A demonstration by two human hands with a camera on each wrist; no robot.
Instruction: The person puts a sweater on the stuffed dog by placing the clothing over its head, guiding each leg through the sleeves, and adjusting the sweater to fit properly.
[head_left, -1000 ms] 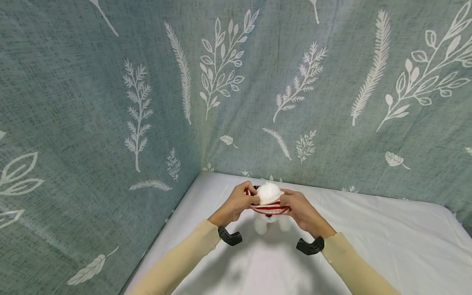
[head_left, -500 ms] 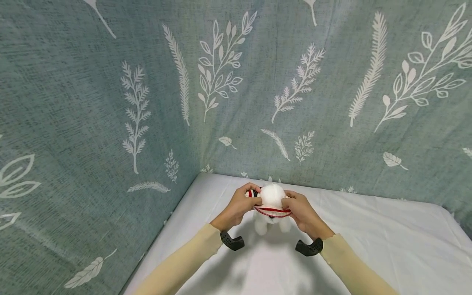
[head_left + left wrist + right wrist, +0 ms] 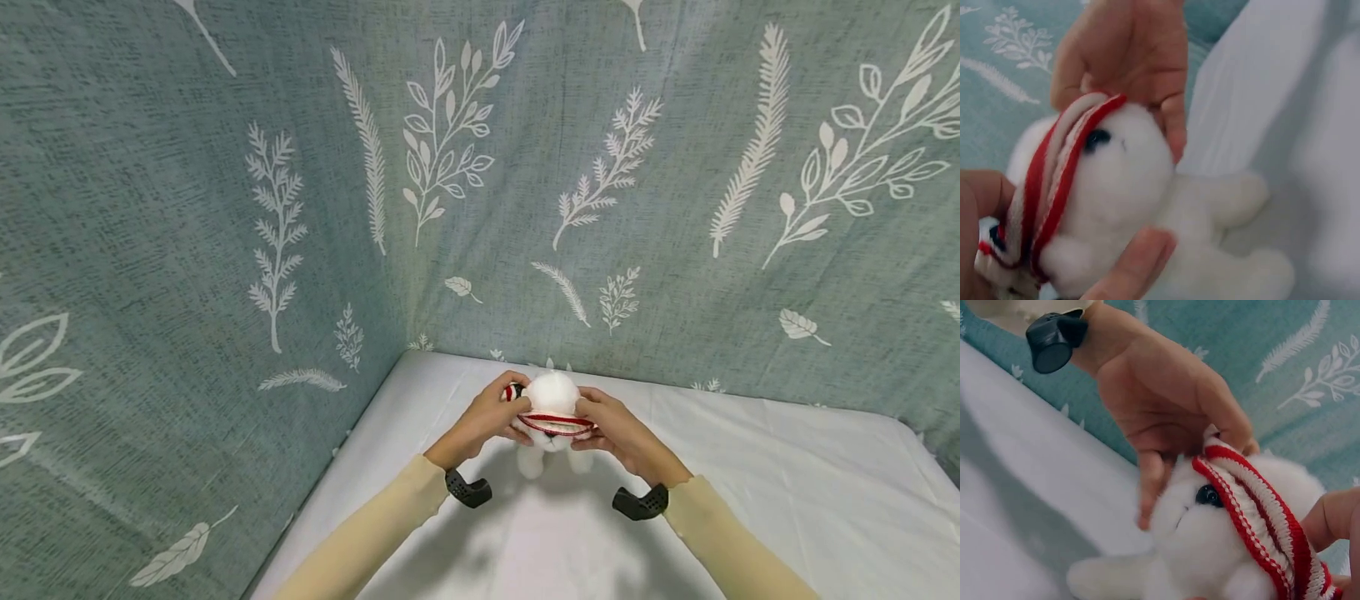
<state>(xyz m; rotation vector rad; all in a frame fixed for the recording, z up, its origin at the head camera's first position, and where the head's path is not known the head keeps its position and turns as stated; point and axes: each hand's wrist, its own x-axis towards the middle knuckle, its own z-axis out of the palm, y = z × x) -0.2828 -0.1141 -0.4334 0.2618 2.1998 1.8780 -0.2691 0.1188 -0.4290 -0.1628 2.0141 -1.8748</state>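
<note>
A white plush toy point(image 3: 553, 389) sits upright on the white cloth, facing me. Round its head, over the eye area, runs a bunched red-and-white striped knit garment point(image 3: 1272, 519); in the right wrist view one dark eye point(image 3: 1209, 496) peeks out at its edge. My left hand point(image 3: 491, 412) pinches the garment on the left side, and a bit of it with dark and red stripes bulges behind those fingers. Opposite, my right hand point(image 3: 611, 425) pinches the garment's other side. Lower fingers of both hands lie along the toy's cheeks, below the band.
White cloth point(image 3: 750, 467) covers the surface beneath. Close behind the toy hangs a grey-green leaf-patterned curtain point(image 3: 675, 317), which also bounds the left side. Black wrist cameras point(image 3: 641, 503) sit on both wrists.
The garment has bunched into a narrower band and more of the toy's muzzle shows. Lower fingers of both hands have spread down beside its face, and the right wrist has shifted slightly right.
</note>
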